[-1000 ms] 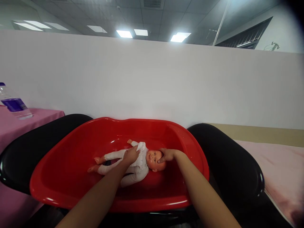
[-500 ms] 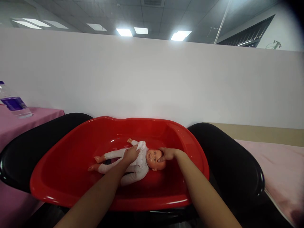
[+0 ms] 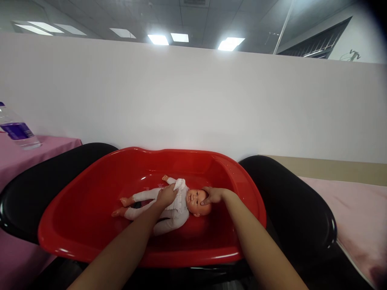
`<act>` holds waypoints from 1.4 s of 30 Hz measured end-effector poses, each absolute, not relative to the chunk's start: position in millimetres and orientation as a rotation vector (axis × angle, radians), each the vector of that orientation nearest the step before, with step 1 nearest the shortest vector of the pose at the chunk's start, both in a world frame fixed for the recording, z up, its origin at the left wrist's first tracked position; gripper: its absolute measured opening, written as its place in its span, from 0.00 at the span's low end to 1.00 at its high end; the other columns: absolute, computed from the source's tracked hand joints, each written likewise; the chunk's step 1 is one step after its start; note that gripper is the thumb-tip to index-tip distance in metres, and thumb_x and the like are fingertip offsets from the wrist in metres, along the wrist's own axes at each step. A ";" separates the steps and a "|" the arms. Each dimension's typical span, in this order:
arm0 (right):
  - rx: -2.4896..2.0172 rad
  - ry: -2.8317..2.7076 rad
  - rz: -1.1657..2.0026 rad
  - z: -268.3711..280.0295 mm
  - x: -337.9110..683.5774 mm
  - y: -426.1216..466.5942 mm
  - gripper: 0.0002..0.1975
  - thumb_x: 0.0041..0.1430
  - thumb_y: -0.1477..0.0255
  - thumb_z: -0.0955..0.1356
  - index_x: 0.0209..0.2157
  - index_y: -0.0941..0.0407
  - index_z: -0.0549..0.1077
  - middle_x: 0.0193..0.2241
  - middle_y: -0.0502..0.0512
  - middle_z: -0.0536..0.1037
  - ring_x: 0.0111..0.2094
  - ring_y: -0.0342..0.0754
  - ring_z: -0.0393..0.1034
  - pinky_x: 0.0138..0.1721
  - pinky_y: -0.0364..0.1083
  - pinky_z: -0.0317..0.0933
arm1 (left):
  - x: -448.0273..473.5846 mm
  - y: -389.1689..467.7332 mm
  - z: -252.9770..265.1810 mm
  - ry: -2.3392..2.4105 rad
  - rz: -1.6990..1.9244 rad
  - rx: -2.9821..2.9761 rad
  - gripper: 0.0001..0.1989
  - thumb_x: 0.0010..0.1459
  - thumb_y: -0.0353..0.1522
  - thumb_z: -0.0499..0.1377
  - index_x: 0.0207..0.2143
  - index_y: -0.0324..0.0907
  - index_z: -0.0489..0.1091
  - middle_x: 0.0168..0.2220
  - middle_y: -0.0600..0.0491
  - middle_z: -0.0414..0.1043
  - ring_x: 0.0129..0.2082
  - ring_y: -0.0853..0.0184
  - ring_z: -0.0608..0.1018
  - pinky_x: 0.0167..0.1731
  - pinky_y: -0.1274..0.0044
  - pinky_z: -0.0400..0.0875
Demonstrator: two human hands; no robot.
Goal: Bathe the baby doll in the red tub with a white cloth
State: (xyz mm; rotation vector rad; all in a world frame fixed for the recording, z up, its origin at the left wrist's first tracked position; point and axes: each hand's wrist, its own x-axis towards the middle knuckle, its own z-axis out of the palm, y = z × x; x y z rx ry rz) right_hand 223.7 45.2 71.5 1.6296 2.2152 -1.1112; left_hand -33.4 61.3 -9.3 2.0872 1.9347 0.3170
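The person's two forearms point(image 3: 263, 237) reach in from the bottom edge, over the near rim of a red tub point(image 3: 193, 258). Two broad black panels flank the tub, a left panel point(image 3: 39, 189) and a right panel point(image 3: 287, 201), both smoothly rounded.

Inside the tub, the doll point(image 3: 177, 206) lies on its back on the floor of it, head to the right and bare feet to the left. It wears a white top and white leggings. Its nearer arm is bent, partly behind the left forearm; its farther arm stretches toward the far wall of the tub. A small dark patch point(image 3: 137, 204) shows between its legs; what it is, I cannot tell.

The left hand point(image 3: 167, 196) rests on the front of the doll's top, fingers close together and slightly curled against the cloth; whether they pinch it, I cannot tell. The right hand point(image 3: 214, 195) has hold of the crown of the head, parted just enough to fit round it, with the thumb across the forehead and the other fingers toward the far side, partly hidden.

Past the left panel is a table point(image 3: 60, 146) under a pink cloth, bearing a clear bottle point(image 3: 18, 131) with a purple label. Past the right panel lies a pale pink pad point(image 3: 356, 217), with a tan strip point(image 3: 320, 171) behind it. A white partition point(image 3: 193, 100) spans the view behind the tub. Above it are a thin pole point(image 3: 283, 27), lit panels point(image 3: 159, 40) and a grey tiled ceiling point(image 3: 196, 18).
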 end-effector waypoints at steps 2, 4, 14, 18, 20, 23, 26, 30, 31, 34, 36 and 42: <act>1.628 2.214 -1.115 72.1 223.6 45.1 0.48 0.43 0.53 0.73 0.63 0.56 0.55 0.61 0.63 0.61 0.59 0.60 0.59 0.58 0.52 0.55 | -33.4 61.6 -9.7 1.937 0.311 2.084 0.18 0.62 0.41 0.45 0.47 0.45 0.67 0.48 0.45 0.74 0.48 0.56 0.73 0.44 0.70 0.64; 1.623 2.219 -1.124 72.2 223.8 45.3 0.48 0.43 0.53 0.73 0.63 0.56 0.55 0.61 0.63 0.61 0.59 0.60 0.59 0.58 0.52 0.55 | -33.4 61.8 -10.1 1.936 0.313 2.083 0.18 0.62 0.41 0.45 0.47 0.44 0.67 0.47 0.45 0.74 0.48 0.56 0.74 0.44 0.69 0.64; 1.624 2.230 -1.106 69.2 225.8 47.7 0.49 0.43 0.53 0.73 0.63 0.55 0.55 0.61 0.62 0.61 0.60 0.60 0.58 0.59 0.52 0.54 | -33.2 60.2 -8.6 1.931 0.335 2.064 0.19 0.62 0.42 0.45 0.48 0.46 0.67 0.48 0.45 0.74 0.49 0.55 0.73 0.46 0.68 0.65; 1.628 2.212 -1.102 72.2 224.5 46.0 0.49 0.44 0.54 0.73 0.64 0.56 0.55 0.61 0.61 0.60 0.60 0.60 0.57 0.60 0.52 0.54 | -33.1 60.7 -9.7 1.934 0.326 2.058 0.21 0.61 0.43 0.44 0.49 0.44 0.66 0.48 0.45 0.74 0.50 0.54 0.73 0.47 0.66 0.64; 1.633 2.210 -1.104 73.5 224.0 45.0 0.48 0.44 0.54 0.73 0.64 0.56 0.55 0.61 0.62 0.61 0.60 0.59 0.58 0.59 0.52 0.55 | -33.4 61.2 -10.7 1.928 0.327 2.060 0.21 0.62 0.43 0.44 0.50 0.44 0.66 0.48 0.44 0.73 0.50 0.54 0.73 0.47 0.65 0.64; 1.639 2.211 -1.089 74.5 223.8 43.9 0.48 0.44 0.54 0.73 0.64 0.56 0.55 0.61 0.63 0.61 0.60 0.60 0.58 0.59 0.52 0.55 | -33.8 62.0 -11.9 1.932 0.323 2.067 0.21 0.62 0.43 0.44 0.49 0.45 0.66 0.48 0.44 0.73 0.49 0.53 0.73 0.46 0.66 0.64; 1.636 2.213 -1.090 73.4 224.0 44.3 0.49 0.44 0.54 0.73 0.64 0.57 0.54 0.61 0.63 0.60 0.60 0.60 0.57 0.60 0.52 0.54 | -33.6 62.4 -11.9 1.923 0.333 2.082 0.20 0.62 0.43 0.44 0.49 0.45 0.66 0.48 0.44 0.74 0.49 0.54 0.73 0.46 0.66 0.65; 1.628 2.215 -1.113 70.8 224.5 46.2 0.50 0.43 0.54 0.73 0.64 0.56 0.54 0.62 0.62 0.60 0.60 0.60 0.57 0.60 0.52 0.53 | -33.0 61.5 -10.4 1.924 0.321 2.078 0.20 0.62 0.43 0.44 0.49 0.44 0.66 0.48 0.43 0.73 0.49 0.54 0.73 0.46 0.66 0.64; 1.631 2.212 -1.112 70.5 224.5 46.4 0.50 0.43 0.54 0.73 0.64 0.56 0.54 0.61 0.62 0.60 0.60 0.60 0.57 0.60 0.52 0.53 | -32.9 61.3 -10.2 1.924 0.316 2.077 0.20 0.62 0.42 0.45 0.49 0.43 0.66 0.49 0.44 0.73 0.50 0.54 0.73 0.46 0.66 0.64; 1.641 2.206 -1.099 71.4 224.4 45.8 0.49 0.43 0.54 0.73 0.64 0.55 0.54 0.61 0.62 0.61 0.60 0.60 0.58 0.59 0.52 0.54 | -33.3 61.0 -10.3 1.920 0.314 2.075 0.20 0.62 0.43 0.44 0.49 0.43 0.66 0.50 0.44 0.73 0.50 0.55 0.73 0.46 0.66 0.64; 1.640 2.205 -1.098 72.5 224.4 44.9 0.48 0.44 0.54 0.73 0.64 0.55 0.55 0.61 0.62 0.61 0.59 0.60 0.59 0.59 0.52 0.54 | -33.6 61.3 -10.7 1.925 0.312 2.072 0.20 0.62 0.43 0.44 0.50 0.44 0.65 0.50 0.45 0.73 0.50 0.55 0.73 0.46 0.66 0.64; 1.623 2.215 -1.106 74.3 224.1 43.9 0.47 0.45 0.54 0.72 0.63 0.55 0.55 0.60 0.61 0.63 0.58 0.59 0.60 0.58 0.51 0.55 | -33.0 61.2 -9.0 1.937 0.305 2.065 0.20 0.62 0.43 0.45 0.50 0.46 0.66 0.51 0.47 0.73 0.51 0.55 0.72 0.47 0.68 0.64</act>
